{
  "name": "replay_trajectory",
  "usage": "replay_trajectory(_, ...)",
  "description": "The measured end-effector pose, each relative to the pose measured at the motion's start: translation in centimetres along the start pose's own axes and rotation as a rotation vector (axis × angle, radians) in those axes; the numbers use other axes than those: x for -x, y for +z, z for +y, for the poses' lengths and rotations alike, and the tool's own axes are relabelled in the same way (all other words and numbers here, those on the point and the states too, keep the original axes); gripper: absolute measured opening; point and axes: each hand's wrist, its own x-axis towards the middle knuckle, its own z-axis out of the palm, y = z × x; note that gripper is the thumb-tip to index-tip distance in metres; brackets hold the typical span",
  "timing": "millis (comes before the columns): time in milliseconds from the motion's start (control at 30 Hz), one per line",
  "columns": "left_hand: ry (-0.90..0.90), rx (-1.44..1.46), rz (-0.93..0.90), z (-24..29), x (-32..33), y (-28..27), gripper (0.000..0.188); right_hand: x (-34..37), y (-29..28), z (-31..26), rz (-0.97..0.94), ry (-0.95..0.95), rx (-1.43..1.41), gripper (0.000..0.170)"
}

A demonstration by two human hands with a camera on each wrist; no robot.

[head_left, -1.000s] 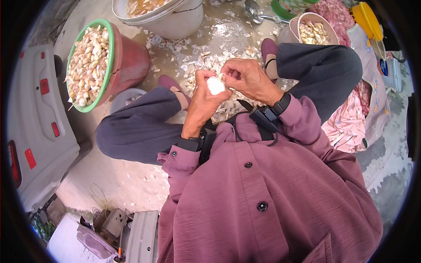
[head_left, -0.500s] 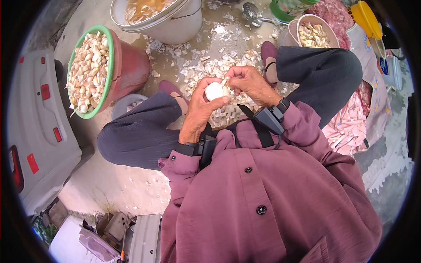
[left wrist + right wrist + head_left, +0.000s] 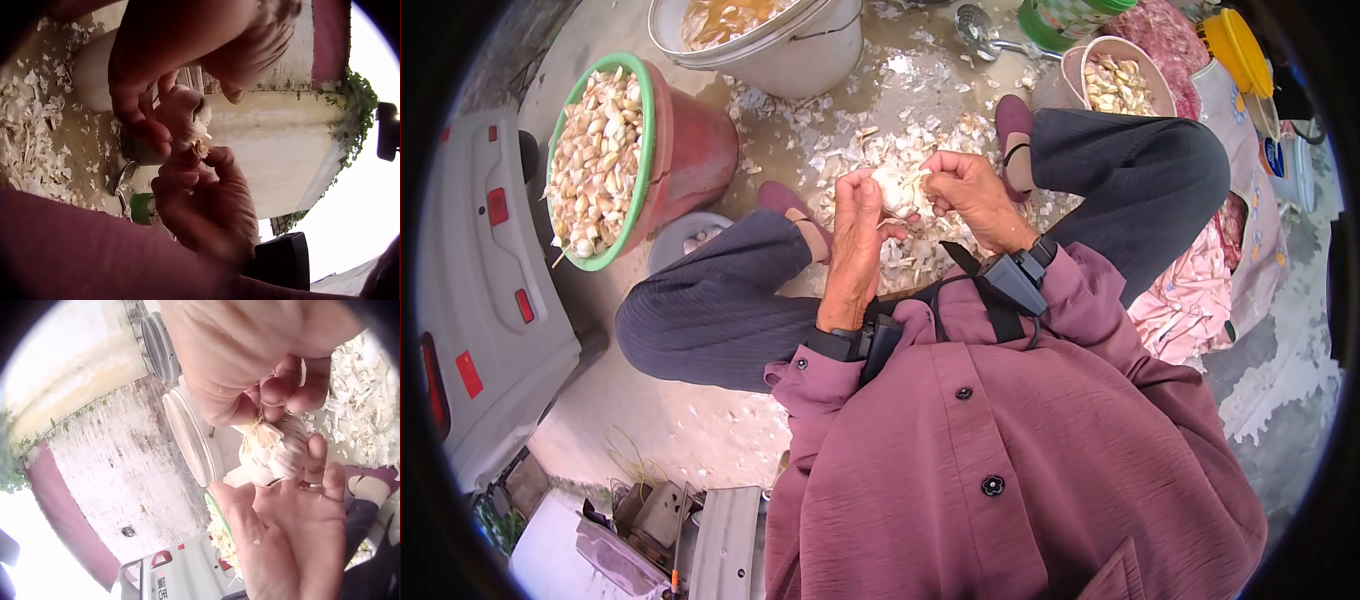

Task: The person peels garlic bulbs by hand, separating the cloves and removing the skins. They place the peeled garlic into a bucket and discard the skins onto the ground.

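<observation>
Between both hands is a garlic bulb (image 3: 278,453), whitish with papery skin peeling at its dry stem end. My left hand (image 3: 855,245) holds it from below and the side, the thumb and fingers set around it; a ring shows on one finger in the right wrist view. My right hand (image 3: 982,200) pinches the loose dry skin (image 3: 200,149) at the stem end between thumb and forefinger. Under the hands, a heap of shed garlic skins (image 3: 930,255) covers the floor between the feet.
A red bucket (image 3: 695,140) with a green rim stands at left, full of garlic cloves (image 3: 600,130). Ahead is a white bucket (image 3: 815,55) of liquid; a metal skimmer (image 3: 975,30) lies beside it. A pale pail (image 3: 1115,50) of cloves sits beyond the right knee.
The bulb has been turned in the left hand, so its peeling side now shows instead of a smooth white face. The left fingers have straightened somewhat; the right hand has shifted slightly right and down.
</observation>
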Motion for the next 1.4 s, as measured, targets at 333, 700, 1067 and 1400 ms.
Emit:
replay_trajectory(333,-0.017,-0.099,-0.138,0.8,0.3,-0.8,0.044,0.3,-0.8,0.6,-0.166,0.136,-0.277,0.014)
replay_trajectory(700,0.068,0.243,-0.148,1.8,0.7,-1.9,0.043,0.0,-2.3,0.6,-0.093,0.072,-0.512,0.009)
replay_trajectory(1067,0.095,-0.111,-0.068,-0.1,0.8,-0.6,0.063,1.3,0.4,-1.7,-0.005,-0.512,0.741,0.035)
replay_trajectory(1400,0.164,-0.721,0.069,-2.7,0.2,-1.1,0.059,1.2,1.3,0.1,0.053,-0.699,0.88,0.014)
